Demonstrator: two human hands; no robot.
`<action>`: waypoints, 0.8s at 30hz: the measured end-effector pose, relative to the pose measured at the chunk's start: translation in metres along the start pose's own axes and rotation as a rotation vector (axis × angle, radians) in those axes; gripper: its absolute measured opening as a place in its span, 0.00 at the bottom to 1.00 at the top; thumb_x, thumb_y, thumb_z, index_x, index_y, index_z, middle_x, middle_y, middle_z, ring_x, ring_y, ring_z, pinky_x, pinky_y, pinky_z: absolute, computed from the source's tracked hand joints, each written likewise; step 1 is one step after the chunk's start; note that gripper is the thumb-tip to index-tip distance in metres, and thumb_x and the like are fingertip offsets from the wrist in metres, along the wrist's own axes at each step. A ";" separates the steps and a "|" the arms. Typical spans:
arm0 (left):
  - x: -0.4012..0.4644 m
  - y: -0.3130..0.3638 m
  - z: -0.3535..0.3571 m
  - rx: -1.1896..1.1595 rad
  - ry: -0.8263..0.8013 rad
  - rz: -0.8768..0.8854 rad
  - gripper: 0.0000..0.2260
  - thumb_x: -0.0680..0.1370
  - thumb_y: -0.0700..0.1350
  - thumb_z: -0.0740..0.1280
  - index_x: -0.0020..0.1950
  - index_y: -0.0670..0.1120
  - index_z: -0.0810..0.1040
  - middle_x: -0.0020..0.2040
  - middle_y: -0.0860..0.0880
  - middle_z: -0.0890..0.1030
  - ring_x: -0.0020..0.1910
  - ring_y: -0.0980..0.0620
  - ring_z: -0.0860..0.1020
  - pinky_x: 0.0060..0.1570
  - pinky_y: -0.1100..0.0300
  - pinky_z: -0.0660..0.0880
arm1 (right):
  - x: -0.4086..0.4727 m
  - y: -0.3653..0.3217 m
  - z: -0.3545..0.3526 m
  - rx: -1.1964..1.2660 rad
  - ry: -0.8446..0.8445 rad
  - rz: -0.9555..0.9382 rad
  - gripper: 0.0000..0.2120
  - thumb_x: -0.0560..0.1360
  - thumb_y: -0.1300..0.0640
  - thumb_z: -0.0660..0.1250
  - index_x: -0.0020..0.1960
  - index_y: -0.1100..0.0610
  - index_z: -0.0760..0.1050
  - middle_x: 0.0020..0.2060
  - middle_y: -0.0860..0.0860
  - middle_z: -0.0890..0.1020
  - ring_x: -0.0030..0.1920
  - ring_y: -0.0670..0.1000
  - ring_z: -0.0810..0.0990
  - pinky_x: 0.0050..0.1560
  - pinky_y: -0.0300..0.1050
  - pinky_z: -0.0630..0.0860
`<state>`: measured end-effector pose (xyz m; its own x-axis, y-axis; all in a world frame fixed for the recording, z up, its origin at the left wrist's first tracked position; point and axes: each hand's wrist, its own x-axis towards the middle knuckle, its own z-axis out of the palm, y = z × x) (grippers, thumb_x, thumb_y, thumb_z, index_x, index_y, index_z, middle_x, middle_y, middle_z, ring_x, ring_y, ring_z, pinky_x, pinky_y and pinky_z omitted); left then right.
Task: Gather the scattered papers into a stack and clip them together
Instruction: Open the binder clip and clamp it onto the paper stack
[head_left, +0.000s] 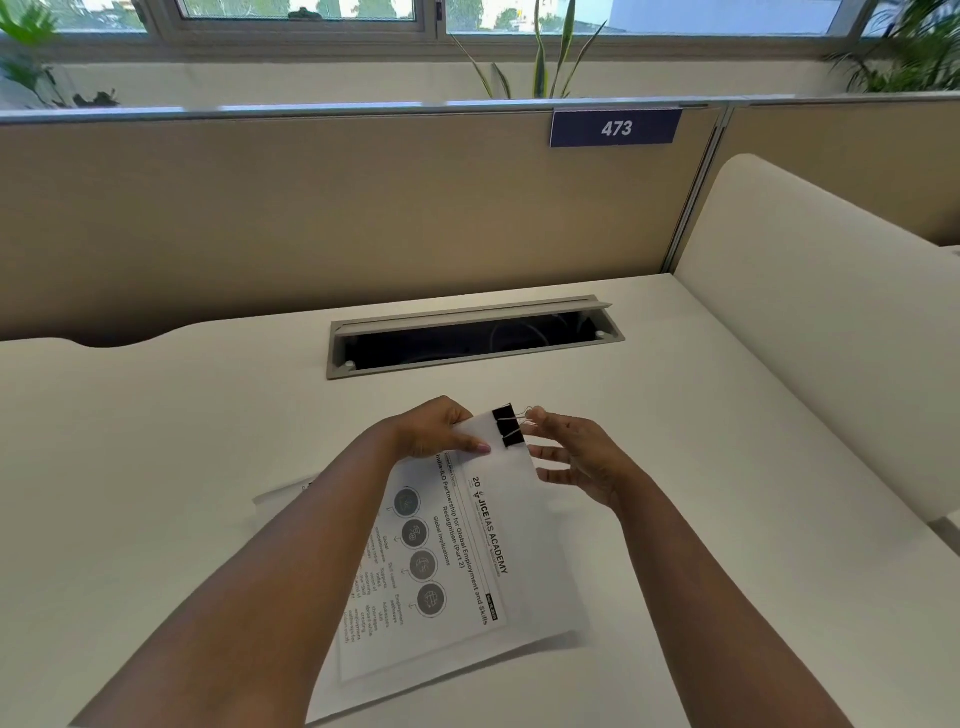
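— What's the right hand (576, 460) doing?

— Its thumb and forefinger pinch the wire handles of the clip (508, 427); the other fingers are spread loose beside the paper's edge.

— And the clip itself?

— Black, a binder clip; it sits on the far corner of the stack (498, 545), jaws over the edge (whether it bites fully I cannot tell from here).

— The left hand (439, 428)?

— It grips that same far end of the stack, thumb lying flat on top just beside the clip, fingers curled underneath; the far end is lifted off the desk (182, 441) while the near end lies on it.

— What's on the top sheet?

— Printed text and a row of round grey icons; a heading reads "JICE IAS ACADEMY"; the page runs lengthwise away from the person.

— Anything loose?

— One sheet (285, 493) pokes out to the left under the left forearm; lower sheets also show past the top one at the near end, not quite squared.

— Beyond the hands?

— A cable tray (475, 338) set in the desk, lid raised; behind it a tan partition (311, 208) with a blue tag (615, 128) marked 473; plants (540, 57) and a window (311, 15) above that.
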<state>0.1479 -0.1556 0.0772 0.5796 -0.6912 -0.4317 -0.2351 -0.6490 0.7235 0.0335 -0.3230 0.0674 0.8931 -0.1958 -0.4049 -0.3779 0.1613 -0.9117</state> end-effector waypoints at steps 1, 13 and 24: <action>0.000 0.001 -0.001 -0.004 0.003 -0.001 0.07 0.76 0.48 0.67 0.49 0.45 0.78 0.53 0.39 0.83 0.36 0.52 0.81 0.37 0.65 0.79 | -0.001 0.000 0.000 0.021 0.003 0.010 0.18 0.76 0.46 0.61 0.60 0.54 0.73 0.54 0.49 0.78 0.55 0.52 0.76 0.43 0.42 0.76; -0.020 0.004 -0.027 -0.168 0.281 0.017 0.06 0.75 0.44 0.68 0.38 0.47 0.76 0.39 0.45 0.81 0.34 0.50 0.79 0.37 0.59 0.77 | -0.006 0.012 -0.014 -0.088 0.134 0.032 0.30 0.75 0.35 0.48 0.64 0.52 0.74 0.60 0.53 0.79 0.57 0.52 0.76 0.57 0.50 0.68; -0.035 -0.003 -0.060 -0.636 0.651 0.155 0.08 0.76 0.39 0.67 0.37 0.45 0.77 0.23 0.55 0.81 0.21 0.61 0.78 0.24 0.67 0.77 | -0.008 0.047 0.006 -0.090 -0.196 0.015 0.31 0.54 0.45 0.74 0.56 0.49 0.74 0.52 0.46 0.82 0.53 0.47 0.79 0.65 0.52 0.70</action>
<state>0.1746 -0.1102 0.1223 0.9474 -0.3150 -0.0569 0.0149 -0.1340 0.9909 0.0106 -0.3080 0.0285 0.9143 -0.0008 -0.4050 -0.4039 0.0736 -0.9118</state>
